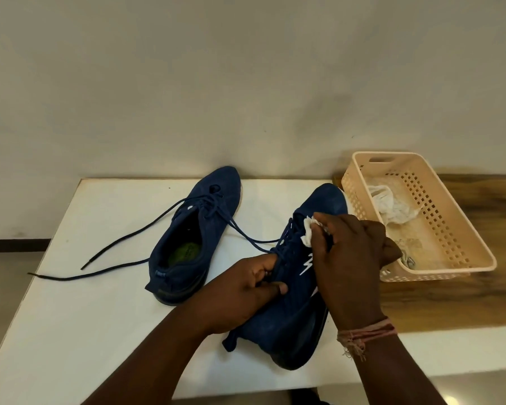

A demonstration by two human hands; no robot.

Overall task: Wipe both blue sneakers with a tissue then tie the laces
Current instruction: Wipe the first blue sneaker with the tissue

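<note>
Wiping is the step in hand: the right hand [351, 258] pinches a white tissue [311, 233] against the side of the near blue sneaker [292, 305], which the left hand [246, 287] grips at the collar, fingers curled. Next the tissue must reach the toe. Behind lies the second sneaker [193, 235], laces [123, 241] untied. Farther right, a basket [456, 229] holds probably used tissues.

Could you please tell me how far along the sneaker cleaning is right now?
Nothing looks finished. In hand: the left hand steadies the right sneaker while the right hand rubs a tissue on it. Left: the other sneaker, and both sets of laces, untied.
</note>
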